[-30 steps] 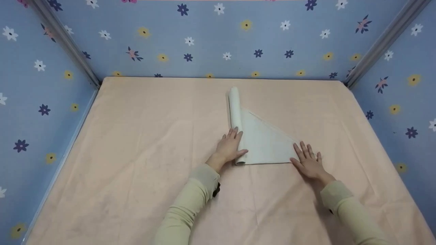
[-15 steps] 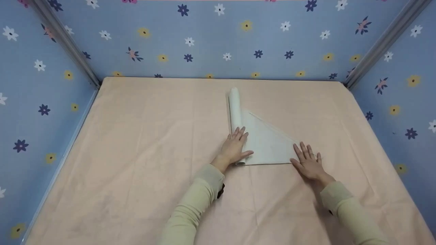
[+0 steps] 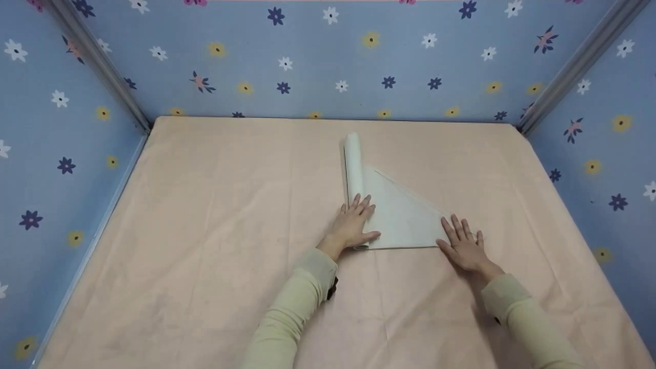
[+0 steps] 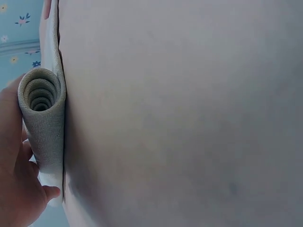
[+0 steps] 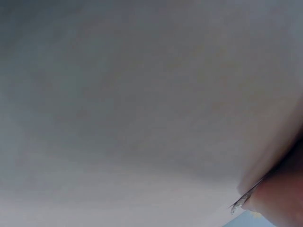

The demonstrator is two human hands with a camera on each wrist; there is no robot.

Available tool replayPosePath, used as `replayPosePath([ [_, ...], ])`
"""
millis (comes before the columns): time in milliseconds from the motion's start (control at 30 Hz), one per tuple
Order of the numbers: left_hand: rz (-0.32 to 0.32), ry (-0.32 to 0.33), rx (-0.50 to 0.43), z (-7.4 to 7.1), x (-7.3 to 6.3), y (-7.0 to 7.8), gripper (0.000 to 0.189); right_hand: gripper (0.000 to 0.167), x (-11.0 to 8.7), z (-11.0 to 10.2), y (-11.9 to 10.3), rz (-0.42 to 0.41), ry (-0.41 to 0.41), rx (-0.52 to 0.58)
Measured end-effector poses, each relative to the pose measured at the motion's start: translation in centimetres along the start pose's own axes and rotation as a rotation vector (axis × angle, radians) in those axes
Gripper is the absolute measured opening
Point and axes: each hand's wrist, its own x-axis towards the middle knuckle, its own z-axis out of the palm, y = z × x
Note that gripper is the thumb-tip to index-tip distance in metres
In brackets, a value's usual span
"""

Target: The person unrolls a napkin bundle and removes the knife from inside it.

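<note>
A pale green-white cloth (image 3: 402, 215) lies on the table, its left side rolled into a long tube and its right side flat with a slanting far edge. My left hand (image 3: 351, 225) rests over the near part of the roll (image 3: 353, 161), fingers spread and thumb reaching onto the flat cloth. In the left wrist view, the roll's end (image 4: 41, 94) shows several spiral layers, with the left hand (image 4: 19, 175) lying along it. My right hand (image 3: 465, 246) lies flat with spread fingers on the cloth's right corner, covering the tip. Only part of the right hand (image 5: 279, 198) appears in the right wrist view.
A peach-coloured tablecloth (image 3: 215, 220) with soft creases covers the table. Blue flower-patterned panels (image 3: 307, 51) stand behind it and on both sides, joined by grey corner posts (image 3: 102, 66).
My left hand has shifted slightly right over the roll, its thumb now farther onto the flat cloth. The right hand and the roll stay nearly where they were.
</note>
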Motion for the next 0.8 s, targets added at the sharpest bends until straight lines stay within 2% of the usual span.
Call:
replayPosePath([
  [233, -0.002, -0.007, -0.027, 0.08, -0.26, -0.34, 0.07, 0.066, -0.12, 0.07, -0.08, 0.0, 0.008, 0.009],
  [600, -0.005, -0.011, -0.016, 0.13, -0.45, -0.69, 0.067, 0.065, -0.07, 0.02, -0.06, -0.012, 0.027, 0.015],
  [800, -0.003, 0.002, -0.021, 0.28, -0.6, -1.02, 0.067, 0.066, -0.08, 0.03, 0.07, -0.005, 0.007, 0.006],
])
